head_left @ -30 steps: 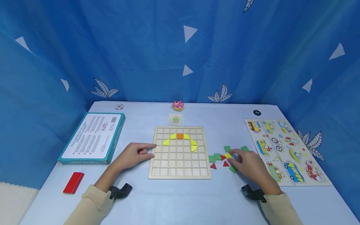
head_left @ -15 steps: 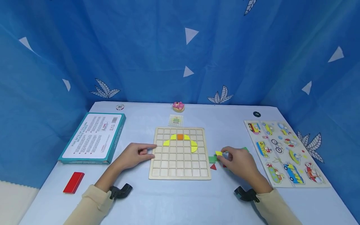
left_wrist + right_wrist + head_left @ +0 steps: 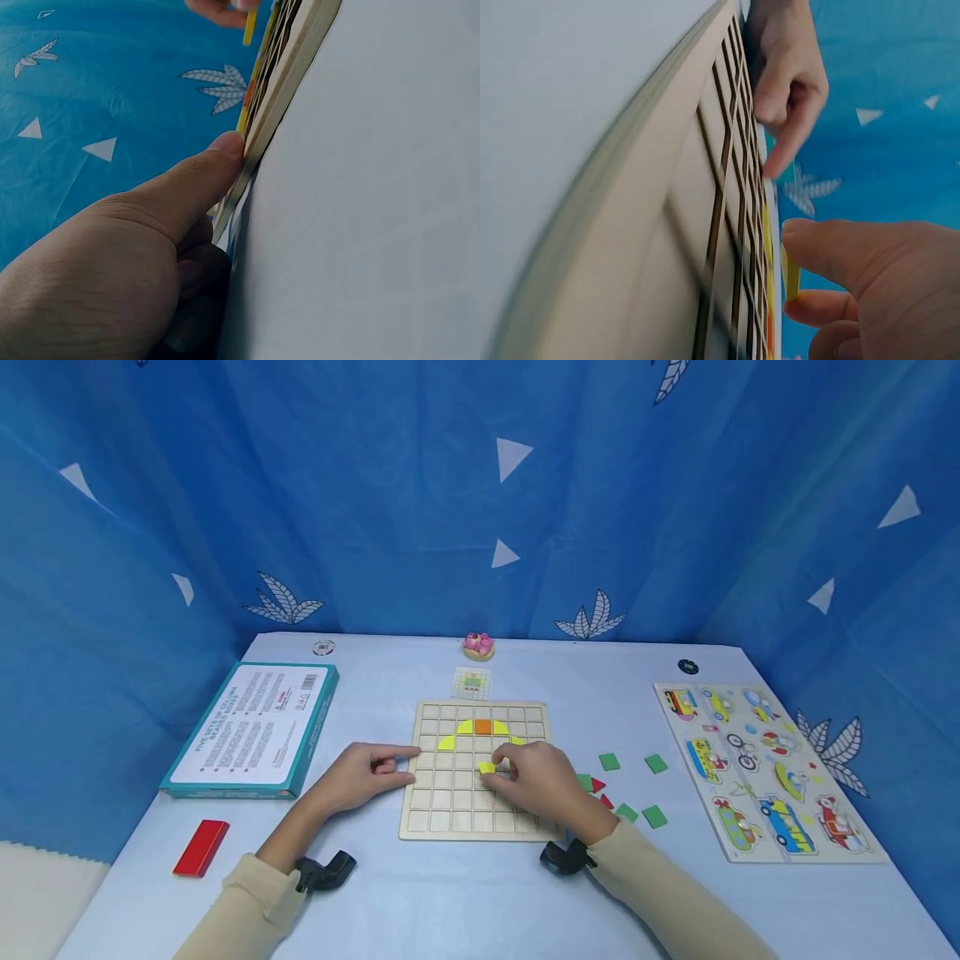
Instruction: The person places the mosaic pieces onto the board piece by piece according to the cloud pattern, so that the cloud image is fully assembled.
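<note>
Wooden grid board [image 3: 439, 802] lies flat. Left hand [image 3: 363, 774]: thumb and index finger extended, tips touching the board's left edge. Right hand [image 3: 536, 778]: thumb and finger pinching a yellow tile [image 3: 486, 768] just above the board's middle.

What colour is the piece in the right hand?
Yellow; the piece shows best in the right wrist view.
</note>
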A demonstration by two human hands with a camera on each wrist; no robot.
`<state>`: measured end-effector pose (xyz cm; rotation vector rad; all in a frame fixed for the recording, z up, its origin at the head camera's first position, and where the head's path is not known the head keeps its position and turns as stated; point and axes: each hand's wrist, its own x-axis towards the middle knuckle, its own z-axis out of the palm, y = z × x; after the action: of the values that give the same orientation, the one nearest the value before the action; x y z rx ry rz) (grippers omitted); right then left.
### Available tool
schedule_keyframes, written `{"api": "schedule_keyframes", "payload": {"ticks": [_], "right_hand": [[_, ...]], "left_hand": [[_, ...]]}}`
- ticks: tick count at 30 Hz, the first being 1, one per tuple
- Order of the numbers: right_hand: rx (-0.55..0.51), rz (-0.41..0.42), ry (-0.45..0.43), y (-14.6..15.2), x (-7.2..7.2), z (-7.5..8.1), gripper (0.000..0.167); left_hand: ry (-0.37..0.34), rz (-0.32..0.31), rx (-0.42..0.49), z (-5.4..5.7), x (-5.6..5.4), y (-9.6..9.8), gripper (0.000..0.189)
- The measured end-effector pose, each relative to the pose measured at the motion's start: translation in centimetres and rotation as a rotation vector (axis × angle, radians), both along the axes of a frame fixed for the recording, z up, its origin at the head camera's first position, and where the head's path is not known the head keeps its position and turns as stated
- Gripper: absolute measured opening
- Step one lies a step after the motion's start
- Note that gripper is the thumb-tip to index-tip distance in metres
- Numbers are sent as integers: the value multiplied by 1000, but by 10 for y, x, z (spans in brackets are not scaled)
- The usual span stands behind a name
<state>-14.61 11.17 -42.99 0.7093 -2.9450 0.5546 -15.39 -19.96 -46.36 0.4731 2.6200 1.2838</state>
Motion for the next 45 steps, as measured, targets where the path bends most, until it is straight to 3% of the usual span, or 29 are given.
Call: {"api": "schedule_keyframes", "payload": {"ticks": [9,12,22,32,36,39,45], "right_hand": [[-86,56,-20,-40,-17,-10,31],[-69,58,-18,-47,-17,-16,32],[-92,42,60,-52,-16,-25,37],[-117,63,91,-50,-17,-27,27],[-138,59,81,-50,-18,-26,27],[-211,55,53,-47,-18,-23,23],[-379,23,71,-27,-21,0,16]], "left_hand": [[-24,-1,2,-1,1,3,43],[-19,-7,-3,-1,1,3,43],[-3,6,-25,-1,0,2,43],[11,0,-18,0,-1,1,42],[16,-1,-19,1,-1,2,43],[7,5,-24,1,0,2,43],[6,20,-33,0,1,1,43]]}}
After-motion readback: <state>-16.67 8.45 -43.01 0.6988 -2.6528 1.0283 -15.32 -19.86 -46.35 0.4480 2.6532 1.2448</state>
